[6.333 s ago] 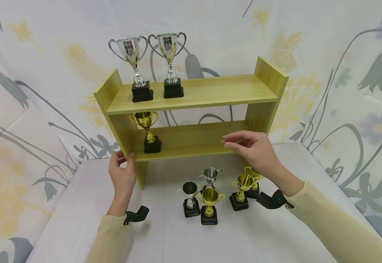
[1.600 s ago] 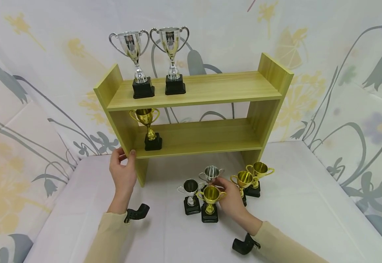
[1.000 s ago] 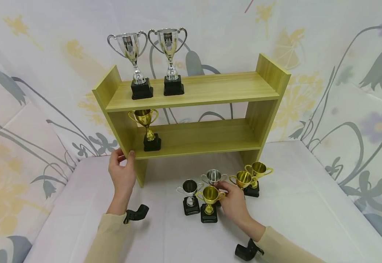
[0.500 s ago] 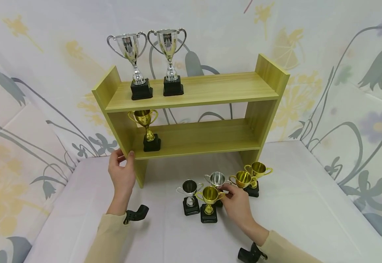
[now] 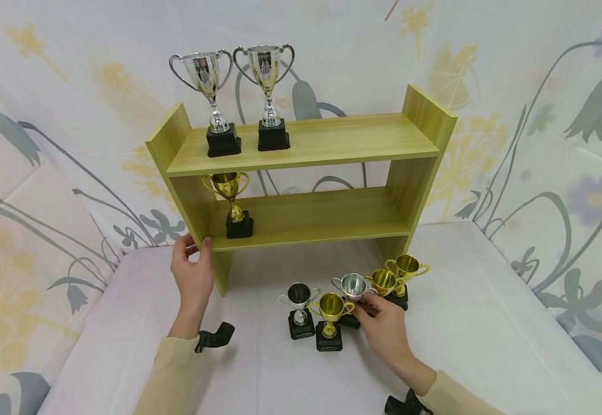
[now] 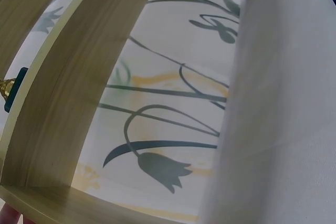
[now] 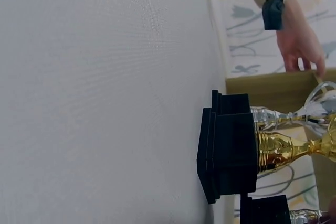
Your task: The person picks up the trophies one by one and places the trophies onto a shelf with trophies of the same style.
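Small silver trophy (image 5: 353,286) pinched between right-hand fingers (image 5: 378,302)

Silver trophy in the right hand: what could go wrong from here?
The silver trophy is crowded: moving it may knock the front gold trophy or the middle gold trophy to the right. The left hand grips the shelf; a tug might topple the tall silver trophies on top.

four silver trophies (image 5: 353,285) and four gold trophies (image 5: 332,308) showed. one shelf unit (image 5: 352,135), one left hand (image 5: 193,276) and one right hand (image 5: 385,328) were there.
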Action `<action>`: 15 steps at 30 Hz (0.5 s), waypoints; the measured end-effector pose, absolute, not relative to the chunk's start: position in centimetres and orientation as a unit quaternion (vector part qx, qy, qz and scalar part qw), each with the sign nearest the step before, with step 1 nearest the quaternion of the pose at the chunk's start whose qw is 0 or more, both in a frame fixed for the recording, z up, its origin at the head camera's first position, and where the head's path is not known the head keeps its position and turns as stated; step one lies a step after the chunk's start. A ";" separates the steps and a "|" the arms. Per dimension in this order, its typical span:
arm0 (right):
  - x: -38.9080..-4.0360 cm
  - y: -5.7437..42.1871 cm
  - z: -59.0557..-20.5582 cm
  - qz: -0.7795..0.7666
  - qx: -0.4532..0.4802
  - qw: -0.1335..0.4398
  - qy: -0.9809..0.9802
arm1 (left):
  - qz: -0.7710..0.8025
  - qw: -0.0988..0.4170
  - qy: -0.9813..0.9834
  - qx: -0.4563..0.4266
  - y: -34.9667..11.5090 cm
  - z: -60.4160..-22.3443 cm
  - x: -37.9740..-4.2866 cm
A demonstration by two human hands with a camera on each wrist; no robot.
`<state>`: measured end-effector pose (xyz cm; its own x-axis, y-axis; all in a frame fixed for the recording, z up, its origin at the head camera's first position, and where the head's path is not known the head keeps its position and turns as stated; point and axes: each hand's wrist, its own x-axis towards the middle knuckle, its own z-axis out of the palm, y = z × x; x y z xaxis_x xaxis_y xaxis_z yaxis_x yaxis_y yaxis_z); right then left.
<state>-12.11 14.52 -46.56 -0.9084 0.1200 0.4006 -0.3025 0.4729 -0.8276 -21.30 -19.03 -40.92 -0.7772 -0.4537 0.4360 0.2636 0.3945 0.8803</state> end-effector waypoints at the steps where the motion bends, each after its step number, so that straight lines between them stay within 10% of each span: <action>1: -12.1 14.6 -46.5 0.509 0.056 0.209 -0.833 | -0.546 0.328 -0.768 0.062 -19.0 -40.9 -21.3; 15: -11.7 15.0 -46.5 0.508 0.070 0.230 -0.827 | -0.557 0.332 -0.759 0.061 -19.1 -41.0 -21.4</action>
<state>-11.72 14.97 -46.53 -0.8845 0.1173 0.4515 -0.3496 0.4742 -0.8080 -21.41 -19.07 -40.99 -0.7721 -0.4617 0.4366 0.2775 0.3732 0.8853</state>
